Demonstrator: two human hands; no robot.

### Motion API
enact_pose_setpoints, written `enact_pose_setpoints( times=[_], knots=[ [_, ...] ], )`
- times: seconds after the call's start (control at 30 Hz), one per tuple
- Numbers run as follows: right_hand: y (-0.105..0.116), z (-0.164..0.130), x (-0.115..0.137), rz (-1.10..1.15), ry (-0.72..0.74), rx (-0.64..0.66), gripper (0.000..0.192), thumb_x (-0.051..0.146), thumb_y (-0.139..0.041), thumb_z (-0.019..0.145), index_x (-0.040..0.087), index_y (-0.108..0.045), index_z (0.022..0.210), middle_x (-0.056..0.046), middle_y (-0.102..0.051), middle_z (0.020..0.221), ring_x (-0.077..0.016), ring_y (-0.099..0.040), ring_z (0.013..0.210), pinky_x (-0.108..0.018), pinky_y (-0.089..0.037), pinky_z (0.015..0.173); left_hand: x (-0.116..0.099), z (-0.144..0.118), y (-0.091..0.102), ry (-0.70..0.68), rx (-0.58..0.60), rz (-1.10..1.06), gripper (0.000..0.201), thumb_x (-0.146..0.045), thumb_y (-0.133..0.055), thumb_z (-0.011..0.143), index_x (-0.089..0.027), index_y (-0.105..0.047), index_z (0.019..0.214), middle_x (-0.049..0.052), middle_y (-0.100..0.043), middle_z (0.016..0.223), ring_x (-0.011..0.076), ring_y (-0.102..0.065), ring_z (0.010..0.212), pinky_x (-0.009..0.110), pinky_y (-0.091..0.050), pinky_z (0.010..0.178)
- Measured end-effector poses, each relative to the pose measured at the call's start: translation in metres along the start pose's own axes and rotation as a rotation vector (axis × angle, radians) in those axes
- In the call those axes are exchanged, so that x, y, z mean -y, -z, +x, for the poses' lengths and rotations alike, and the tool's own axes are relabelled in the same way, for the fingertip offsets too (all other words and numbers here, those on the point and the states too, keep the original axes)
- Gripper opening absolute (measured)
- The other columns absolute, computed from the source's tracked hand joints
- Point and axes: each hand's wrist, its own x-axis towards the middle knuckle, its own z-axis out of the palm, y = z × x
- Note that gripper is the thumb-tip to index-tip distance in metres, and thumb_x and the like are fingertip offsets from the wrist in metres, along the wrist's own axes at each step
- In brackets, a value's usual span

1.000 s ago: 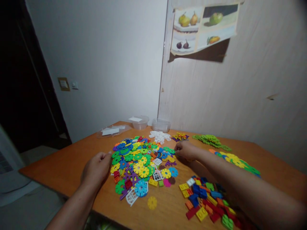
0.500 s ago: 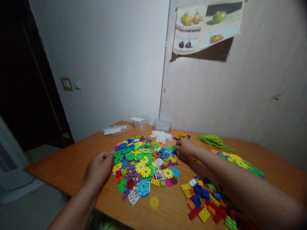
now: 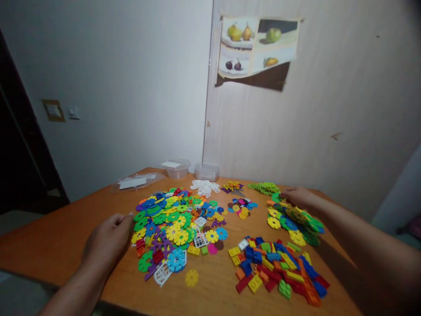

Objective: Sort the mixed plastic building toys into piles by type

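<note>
My right hand [image 3: 297, 196] is over the far end of a pile of flat notched discs [image 3: 291, 224] in yellow, green, blue and orange. Its fingers are closed on a green notched disc [image 3: 275, 197] that sticks out to the left. My left hand [image 3: 110, 237] lies curled at the left edge of a big mixed pile [image 3: 167, 215] of notched discs, purple pieces, white lattice pieces and small bricks. Its fingers are turned away, so what they hold, if anything, is hidden.
Building bricks [image 3: 276, 265] lie heaped at the front right. Farther back are white lattice pieces [image 3: 205, 187], yellow and purple pieces [image 3: 232, 187], small round discs [image 3: 242, 207] and green pieces [image 3: 264, 188]. Clear tubs [image 3: 177, 170] and a plastic bag [image 3: 136, 182] stand along the back edge.
My right hand has moved right, from the mixed pile to the notched-disc pile, with a green disc at its fingertips. My left hand stays by the mixed pile. The view has swung right.
</note>
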Motion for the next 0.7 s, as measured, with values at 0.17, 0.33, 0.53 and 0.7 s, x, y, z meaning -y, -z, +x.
enact_pose_setpoints(
  times=[0.17, 0.33, 0.53, 0.7],
  knots=[
    [0.002, 0.002, -0.034, -0.078, -0.060, -0.008, 0.030, 0.034, -0.068, 0.075, 0.019, -0.052, 0.054, 0.001, -0.045, 0.049, -0.0121, -0.041, 0.050, -0.026, -0.028, 0.049, -0.005, -0.003, 0.003, 0.006, -0.001, 0.004, 0.047, -0.064, -0.044, 0.090, -0.023, -0.062, 0.076, 0.003, -0.066, 0.068, 0.0234, -0.060, 0.068, 0.031, -0.034, 0.057],
    [-0.006, 0.010, -0.020, -0.171, 0.034, -0.102, 0.029, 0.031, -0.063, 0.082, 0.019, -0.051, 0.058, 0.001, -0.047, 0.054, -0.0130, -0.042, 0.058, -0.026, -0.024, 0.053, -0.003, -0.002, 0.002, -0.004, -0.012, -0.009, 0.047, -0.064, -0.045, 0.089, -0.023, -0.061, 0.075, 0.004, -0.066, 0.068, 0.0239, -0.060, 0.068, 0.031, -0.033, 0.056],
    [-0.051, 0.007, 0.058, -0.233, 0.267, 0.003, 0.017, 0.024, -0.060, 0.084, 0.016, -0.062, 0.070, 0.000, -0.060, 0.066, -0.0118, -0.051, 0.065, -0.024, -0.029, 0.057, 0.001, -0.001, -0.001, -0.023, -0.009, -0.013, 0.048, -0.065, -0.044, 0.089, -0.023, -0.059, 0.072, 0.003, -0.065, 0.067, 0.0234, -0.060, 0.067, 0.031, -0.032, 0.055],
    [-0.102, -0.002, 0.129, -0.285, 0.376, 0.160, 0.012, 0.027, -0.067, 0.081, 0.017, -0.073, 0.083, -0.002, -0.071, 0.080, -0.0131, -0.059, 0.072, -0.023, -0.035, 0.059, 0.003, -0.001, -0.003, -0.017, -0.022, -0.024, 0.047, -0.064, -0.045, 0.090, -0.023, -0.060, 0.073, 0.002, -0.065, 0.067, 0.0226, -0.060, 0.066, 0.031, -0.032, 0.055]
  ],
)
